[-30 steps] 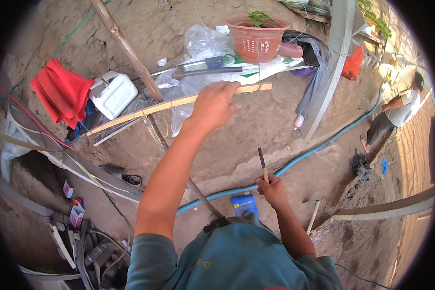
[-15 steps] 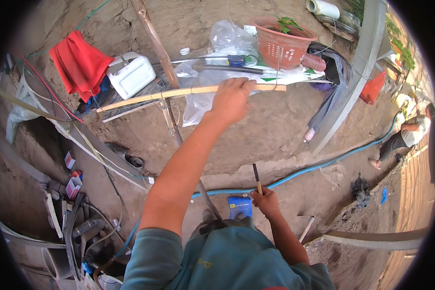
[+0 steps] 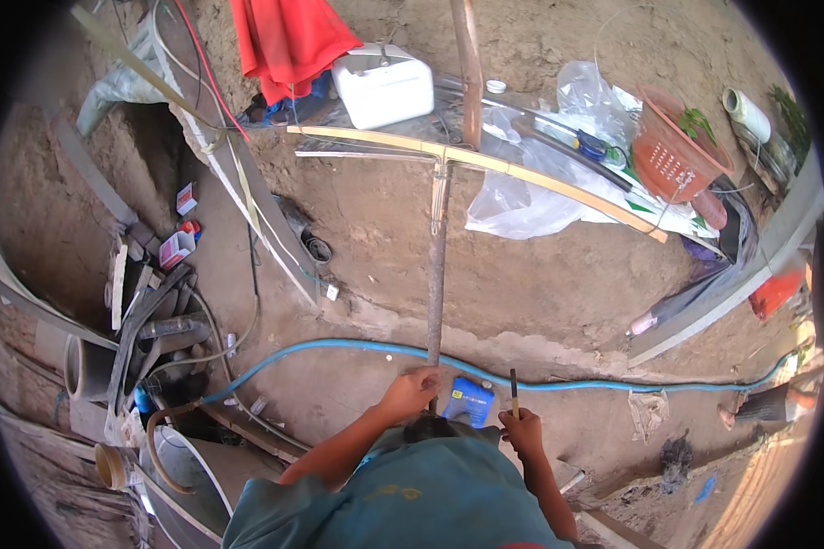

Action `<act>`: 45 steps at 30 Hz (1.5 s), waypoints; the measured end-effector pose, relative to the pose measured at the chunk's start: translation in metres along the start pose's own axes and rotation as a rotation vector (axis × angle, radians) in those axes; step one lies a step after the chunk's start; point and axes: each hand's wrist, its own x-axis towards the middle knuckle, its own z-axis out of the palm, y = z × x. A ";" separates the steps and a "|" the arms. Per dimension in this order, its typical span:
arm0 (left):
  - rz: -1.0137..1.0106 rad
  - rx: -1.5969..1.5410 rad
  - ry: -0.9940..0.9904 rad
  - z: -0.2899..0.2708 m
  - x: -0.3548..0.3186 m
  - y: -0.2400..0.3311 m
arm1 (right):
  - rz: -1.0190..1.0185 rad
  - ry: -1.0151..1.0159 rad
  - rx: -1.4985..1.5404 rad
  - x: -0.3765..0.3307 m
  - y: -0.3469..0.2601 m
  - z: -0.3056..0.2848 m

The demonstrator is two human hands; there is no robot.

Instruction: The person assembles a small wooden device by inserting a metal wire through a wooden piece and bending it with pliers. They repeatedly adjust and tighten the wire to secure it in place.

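My left hand [image 3: 410, 393] is low in front of my body, its fingers curled together beside the upright wooden pole [image 3: 437, 284] and overlapping its lower part. Whether the fingers touch the pole or hold something small is hidden. In my right hand [image 3: 524, 433], closed, is a slim stick-like tool [image 3: 515, 393] with a dark upper end and a tan section below, pointing up. Ahead, a pale, bent wooden strip [image 3: 540, 178] lies across the pole's top, bound there with wire. A blue packet [image 3: 470, 403] is on the ground between my hands.
A blue hose [image 3: 366, 344] crosses the ground. Beyond the strip are a white jug [image 3: 384, 91], red cloth [image 3: 288, 41], plastic sheeting [image 3: 522, 206] and a terracotta-coloured plant pot [image 3: 673, 151]. Pipes and scrap [image 3: 169, 339] lie left. Another person's legs [image 3: 762, 403] show far right.
My left hand has come off the wooden strip and down toward my body, near the pole's lower part. My right hand still holds the slim tool. The view has shifted left.
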 end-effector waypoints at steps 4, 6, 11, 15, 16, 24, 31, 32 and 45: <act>-0.146 0.069 -0.053 -0.017 -0.021 -0.058 | -0.015 0.020 -0.102 -0.001 -0.012 0.018; -0.151 0.088 -0.096 -0.025 -0.015 -0.070 | -0.063 0.045 -0.172 -0.001 -0.027 0.032; -0.083 0.010 -0.203 -0.045 0.022 -0.064 | -0.252 0.090 -0.263 -0.005 -0.073 0.073; -0.007 -0.064 -0.306 -0.076 0.052 -0.044 | -0.291 0.117 -0.308 -0.019 -0.116 0.109; -0.015 -0.078 -0.358 -0.086 0.060 -0.040 | -0.278 0.108 -0.240 -0.024 -0.124 0.118; -0.009 -0.735 -0.662 -0.097 0.093 -0.041 | -0.422 0.141 -0.337 -0.046 -0.196 0.168; -0.402 -1.151 -0.486 -0.106 0.112 -0.006 | -0.698 0.047 -0.394 -0.028 -0.234 0.184; -0.450 -1.254 -0.391 -0.106 0.115 -0.007 | -0.698 0.015 -0.422 -0.025 -0.249 0.177; -0.314 -1.063 -0.018 -0.160 0.145 -0.037 | -0.934 0.527 -1.135 0.068 -0.571 0.126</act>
